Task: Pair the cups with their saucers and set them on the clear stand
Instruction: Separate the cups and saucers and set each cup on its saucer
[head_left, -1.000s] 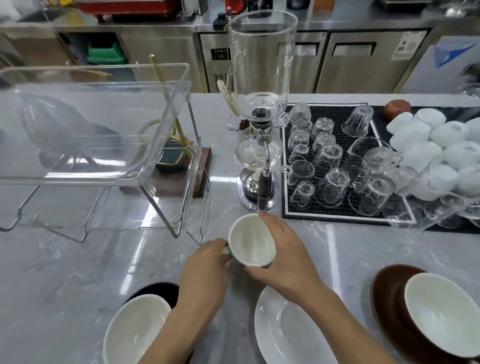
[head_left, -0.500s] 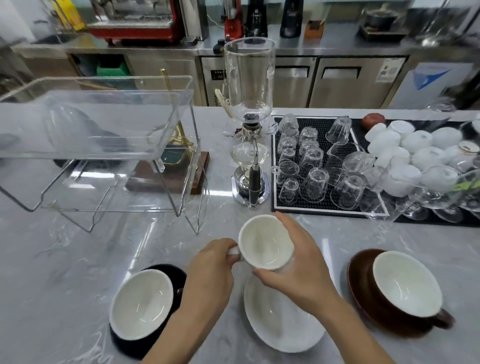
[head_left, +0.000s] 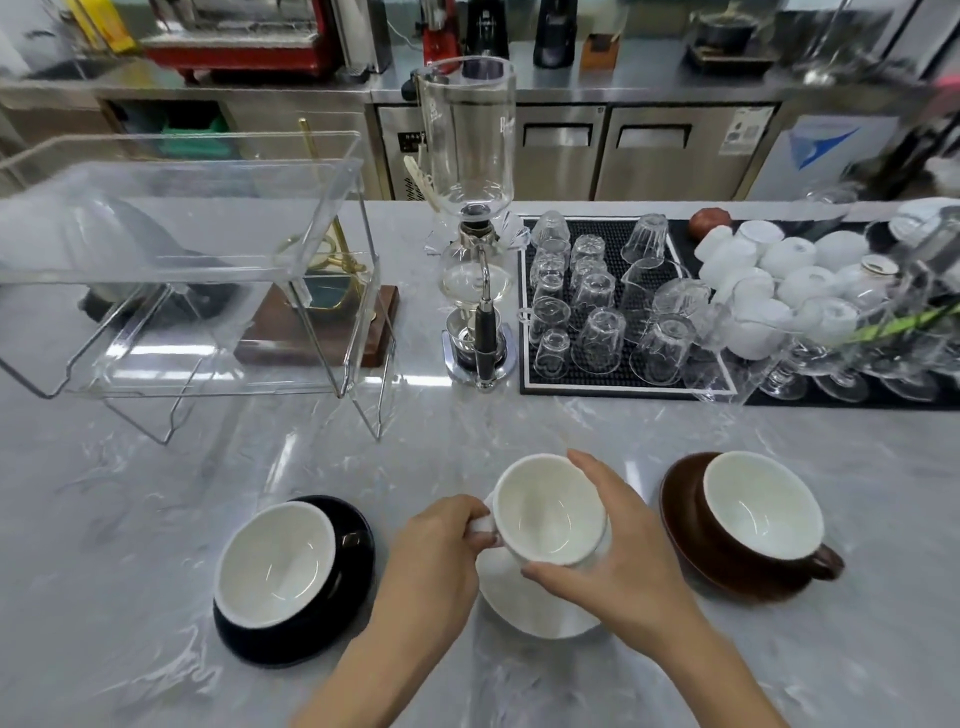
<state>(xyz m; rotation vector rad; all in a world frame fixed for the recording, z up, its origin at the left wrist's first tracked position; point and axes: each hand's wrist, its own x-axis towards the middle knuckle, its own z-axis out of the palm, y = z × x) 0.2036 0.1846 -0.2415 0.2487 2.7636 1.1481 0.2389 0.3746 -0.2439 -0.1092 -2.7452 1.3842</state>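
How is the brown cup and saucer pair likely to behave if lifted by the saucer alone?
The brown cup merely sits on its brown saucer, so it could probably slide or tip if tilted. Both look glazed and glossy, likely slippery and breakable. The cup's handle overhangs the saucer's rim, perhaps pulling weight that way.

Both hands (head_left: 436, 551) curled (fingers gripping)

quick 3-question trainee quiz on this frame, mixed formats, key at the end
1. True or false: the clear stand already holds a cup.
2. Which hand grips the white cup by its handle? A) left hand B) right hand
3. Fill in: the white cup is over the ___ saucer.

Key: 1 false. 2 A. 3 white; the black cup and brown cup already sit on matching saucers.
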